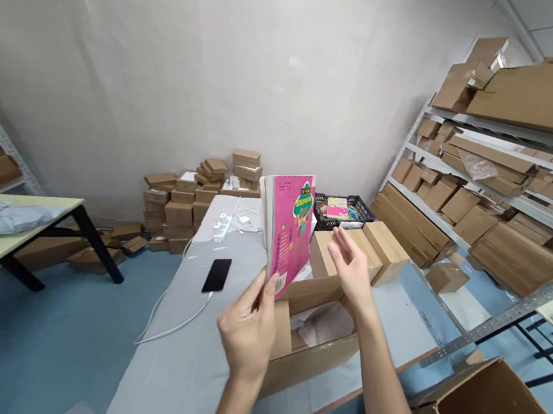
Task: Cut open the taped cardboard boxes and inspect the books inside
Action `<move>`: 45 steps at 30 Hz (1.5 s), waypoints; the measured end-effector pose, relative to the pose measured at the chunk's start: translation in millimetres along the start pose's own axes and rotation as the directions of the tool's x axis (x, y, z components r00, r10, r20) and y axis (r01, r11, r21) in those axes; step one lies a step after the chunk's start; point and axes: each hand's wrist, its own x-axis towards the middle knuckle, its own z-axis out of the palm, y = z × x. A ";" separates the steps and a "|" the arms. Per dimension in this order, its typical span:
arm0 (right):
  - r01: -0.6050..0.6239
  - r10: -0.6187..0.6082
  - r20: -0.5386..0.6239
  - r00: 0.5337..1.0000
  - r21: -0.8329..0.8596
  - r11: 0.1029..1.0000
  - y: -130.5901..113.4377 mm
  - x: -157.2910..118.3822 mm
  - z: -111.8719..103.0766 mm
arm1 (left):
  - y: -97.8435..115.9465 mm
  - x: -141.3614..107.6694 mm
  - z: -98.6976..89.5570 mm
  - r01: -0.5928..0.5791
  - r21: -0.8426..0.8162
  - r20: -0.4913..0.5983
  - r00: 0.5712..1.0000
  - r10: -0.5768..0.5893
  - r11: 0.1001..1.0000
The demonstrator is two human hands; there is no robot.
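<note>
A pink-covered book (290,232) with a green and yellow picture stands upright, tilted, in the middle of the view. My left hand (250,324) grips its lower left corner, thumb on the cover. To the right of the book, my right hand (350,262) is raised with its fingers stretched out and holds nothing. Below both hands is an open cardboard box (311,367) on the table, with crumpled pale paper or wrapping (325,324) inside. The book hides part of the box's far side.
On the grey-covered table (175,367) lie a black phone (217,275) on a white cable and a power strip (222,227). Behind are closed cartons (386,247) and a black crate (365,208) holding books. Shelves of boxes (520,264) line the right; an open carton (486,396) stands lower right.
</note>
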 end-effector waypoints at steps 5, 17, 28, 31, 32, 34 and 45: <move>-0.001 -0.011 0.234 0.972 0.052 0.999 -27.5 -44.4 27.3 | 9.6 -25.8 12.1 0.010 -0.112 0.080 0.997 -0.001 0.994; -0.039 0.031 0.249 0.968 0.026 0.999 -25.9 -35.7 -15.5 | 7.8 41.5 -35.6 0.269 -0.100 0.185 0.951 -0.247 0.958; -0.098 0.075 0.242 0.967 0.086 0.991 -5.7 -22.4 -11.5 | 13.4 22.6 -25.5 0.404 -0.194 0.191 0.910 -0.369 0.894; -0.111 0.088 0.247 0.965 0.077 0.991 -1.7 -19.1 -10.4 | 9.2 19.0 -24.8 0.371 -0.190 0.173 0.924 -0.341 0.909; -0.089 0.075 0.216 0.974 0.055 0.995 -1.0 -19.0 -10.1 | 7.3 17.6 -24.6 0.349 -0.182 0.162 0.933 -0.323 0.919; 0.009 -0.006 0.064 0.998 -0.050 0.999 -1.3 -21.5 -8.9 | 3.4 13.7 -22.4 0.281 -0.143 0.121 0.957 -0.265 0.949; 0.092 -0.066 0.083 0.994 -0.356 0.930 -8.4 -50.7 18.8 | -23.6 -49.3 32.7 -0.255 0.077 0.261 0.938 0.227 0.964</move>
